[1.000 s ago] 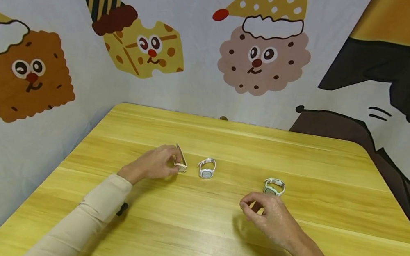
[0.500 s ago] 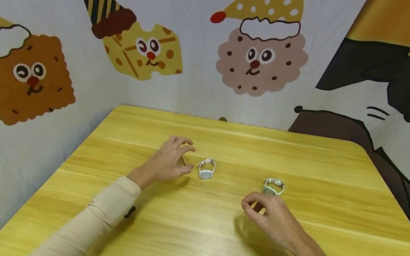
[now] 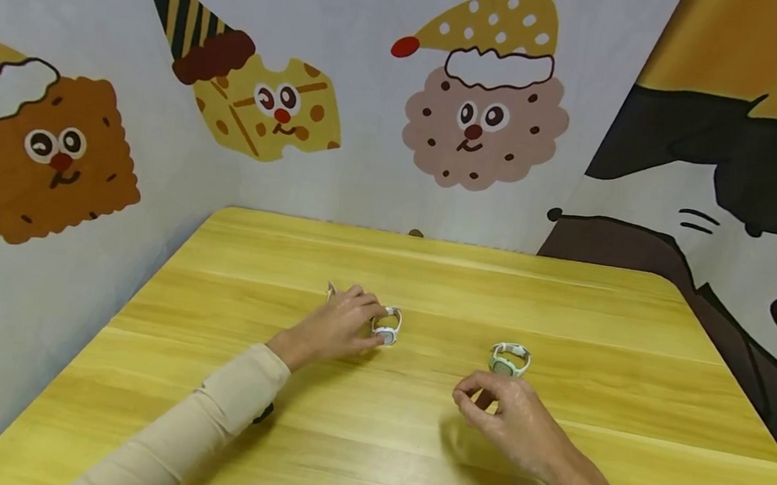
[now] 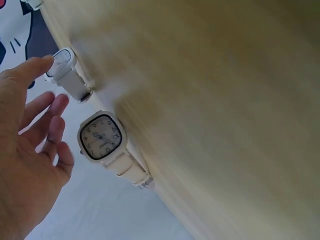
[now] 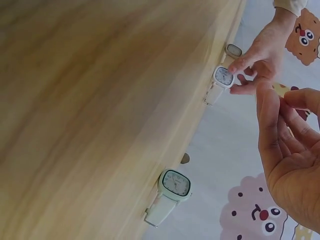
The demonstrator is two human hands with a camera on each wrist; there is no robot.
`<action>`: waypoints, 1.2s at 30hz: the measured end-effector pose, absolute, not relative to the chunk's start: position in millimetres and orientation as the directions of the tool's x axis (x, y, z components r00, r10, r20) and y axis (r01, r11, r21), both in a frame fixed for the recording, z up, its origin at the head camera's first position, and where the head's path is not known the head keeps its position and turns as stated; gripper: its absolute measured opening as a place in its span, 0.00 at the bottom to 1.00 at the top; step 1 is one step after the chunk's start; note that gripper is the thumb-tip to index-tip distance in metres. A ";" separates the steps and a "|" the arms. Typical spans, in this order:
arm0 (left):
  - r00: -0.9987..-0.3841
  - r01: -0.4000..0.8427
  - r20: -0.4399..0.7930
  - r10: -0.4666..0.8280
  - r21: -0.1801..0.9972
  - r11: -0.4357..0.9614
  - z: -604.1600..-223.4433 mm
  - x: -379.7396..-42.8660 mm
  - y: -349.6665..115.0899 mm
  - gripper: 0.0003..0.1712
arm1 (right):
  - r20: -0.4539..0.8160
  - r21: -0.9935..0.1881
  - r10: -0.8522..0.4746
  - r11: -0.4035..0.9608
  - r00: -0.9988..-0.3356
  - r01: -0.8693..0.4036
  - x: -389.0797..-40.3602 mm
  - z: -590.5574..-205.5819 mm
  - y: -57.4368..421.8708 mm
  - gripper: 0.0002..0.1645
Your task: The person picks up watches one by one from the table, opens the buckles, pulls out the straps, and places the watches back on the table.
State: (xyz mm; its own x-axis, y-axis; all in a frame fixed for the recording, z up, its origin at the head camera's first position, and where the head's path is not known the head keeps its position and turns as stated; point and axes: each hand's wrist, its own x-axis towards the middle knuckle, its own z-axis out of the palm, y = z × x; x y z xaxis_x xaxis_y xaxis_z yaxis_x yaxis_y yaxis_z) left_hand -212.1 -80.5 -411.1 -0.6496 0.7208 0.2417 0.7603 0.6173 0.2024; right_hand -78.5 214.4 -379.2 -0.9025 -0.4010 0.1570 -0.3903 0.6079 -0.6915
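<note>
Three wristwatches with buckled straps stand on the wooden table point(image 3: 369, 444). My left hand point(image 3: 334, 329) reaches to the white middle watch point(image 3: 387, 338), thumb at its dial and fingers spread near its strap. In the left wrist view, the cream watch point(image 4: 101, 137) stands just beside that hand; in the head view the hand hides most of it. My right hand point(image 3: 515, 419) hovers in front of the pale green watch point(image 5: 175, 185), thumb and forefinger tips together with nothing between them.
Behind the table hangs a white cloth point(image 3: 369, 155) printed with cartoon biscuits and cheese. The table's back edge point(image 3: 320, 222) runs close to it. A small dark object point(image 3: 263, 413) shows beside the left sleeve point(image 3: 204, 408).
My left hand has let go of the cream watch and moved right to the white middle watch. The right hand has stayed in place. The head view has tilted slightly up.
</note>
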 end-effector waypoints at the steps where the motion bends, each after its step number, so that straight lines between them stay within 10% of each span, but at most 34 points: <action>1: -0.646 0.763 0.237 0.725 0.201 0.614 -411.8 -212.1 -79.9 0.22 | 0.158 -0.691 -0.401 0.608 -0.902 -0.391 -79.1 -379.2 214.1 0.07; 20: -0.594 0.804 0.235 0.769 0.144 0.577 -399.0 -203.0 -68.5 0.08 | 0.223 -0.636 -0.400 0.631 -0.889 -0.444 -95.9 -380.7 212.4 0.05; 36: -0.333 0.921 0.479 0.812 -0.021 0.389 -381.4 -172.6 -60.2 0.07 | 0.291 -0.577 -0.305 0.700 -0.907 -0.421 -112.8 -384.4 196.3 0.27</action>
